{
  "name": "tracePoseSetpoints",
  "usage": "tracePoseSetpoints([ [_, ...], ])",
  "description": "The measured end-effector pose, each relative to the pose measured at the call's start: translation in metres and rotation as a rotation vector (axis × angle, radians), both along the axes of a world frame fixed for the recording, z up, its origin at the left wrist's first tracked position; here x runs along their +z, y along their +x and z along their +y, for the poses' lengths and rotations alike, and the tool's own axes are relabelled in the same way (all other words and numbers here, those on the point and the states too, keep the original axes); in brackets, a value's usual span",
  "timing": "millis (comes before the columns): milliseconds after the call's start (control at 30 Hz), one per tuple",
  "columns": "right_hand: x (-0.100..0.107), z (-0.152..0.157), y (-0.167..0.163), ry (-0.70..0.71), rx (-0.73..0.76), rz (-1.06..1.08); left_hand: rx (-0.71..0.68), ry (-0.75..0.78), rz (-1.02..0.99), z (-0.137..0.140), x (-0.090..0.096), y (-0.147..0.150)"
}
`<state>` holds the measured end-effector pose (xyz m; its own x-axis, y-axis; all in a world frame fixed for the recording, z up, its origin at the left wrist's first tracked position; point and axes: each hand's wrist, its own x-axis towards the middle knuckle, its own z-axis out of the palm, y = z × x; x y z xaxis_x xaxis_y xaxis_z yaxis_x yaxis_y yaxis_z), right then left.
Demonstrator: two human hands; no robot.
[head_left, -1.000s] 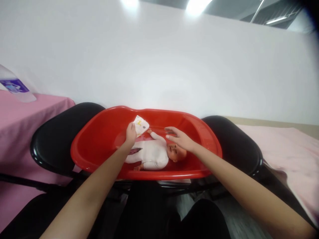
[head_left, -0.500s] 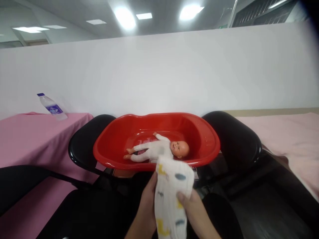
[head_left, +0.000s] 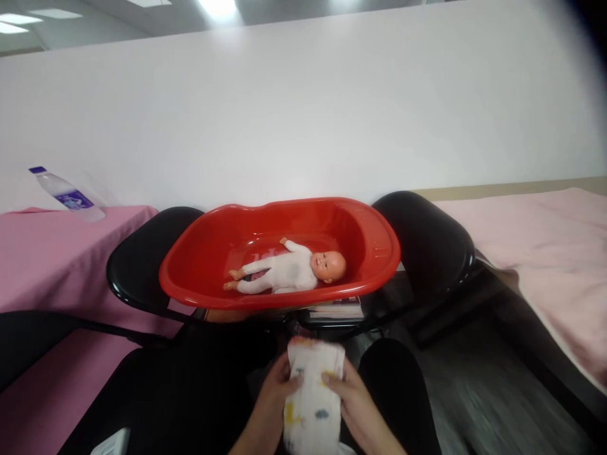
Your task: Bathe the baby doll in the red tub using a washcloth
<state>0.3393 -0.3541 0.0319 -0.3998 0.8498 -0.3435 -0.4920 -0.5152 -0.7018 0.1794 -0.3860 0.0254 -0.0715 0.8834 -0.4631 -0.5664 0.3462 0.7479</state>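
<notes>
A folded white cloth (head_left: 313, 398) with yellow and grey-blue prints is held upright between my two hands, low in the head view. My left hand (head_left: 277, 388) grips its left edge, thumb lying on the front. On the opposite edge, my right hand (head_left: 351, 392) pinches it with the thumb in front as well. Beyond the cloth, a baby doll (head_left: 291, 268) in a white suit lies on its back in a red baby bathtub (head_left: 379, 240), head toward the right. The cloth and the tub are apart.
Black chair seats flank the tub, left (head_left: 142, 265) and right (head_left: 427, 246). A water bottle (head_left: 71, 196) leans on the pink-covered table (head_left: 114, 227). Books (head_left: 336, 309) lie beneath the tub. Pale pink fabric (head_left: 545, 234) covers a surface at right. A white wall (head_left: 303, 114) stands behind.
Both hands have drawn the cloth lower and back from the tub, so it no longer overlaps the rim. The camera view has tilted down. The doll has stayed in place.
</notes>
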Motion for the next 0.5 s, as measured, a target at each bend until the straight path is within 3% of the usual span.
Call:
tracePoseSetpoints([
  [100,0.043,0.023,0.007,0.209,0.029,-0.098,0.040,0.210,0.110,0.014,0.065,-0.007],
  [200,0.064,0.035,0.010,0.373,0.058,-0.222,-0.047,0.366,0.367,0.019,0.100,-0.013],
  [267,0.059,0.038,0.004,0.366,0.052,-0.264,-0.059,0.424,0.538,0.020,0.097,-0.015],
  [333,0.041,0.036,-0.006,0.278,0.010,-0.253,0.000,0.420,0.613,0.020,0.078,-0.015],
  [500,0.001,0.022,-0.018,0.109,-0.085,-0.189,0.035,0.281,0.497,0.011,0.027,-0.016],
])
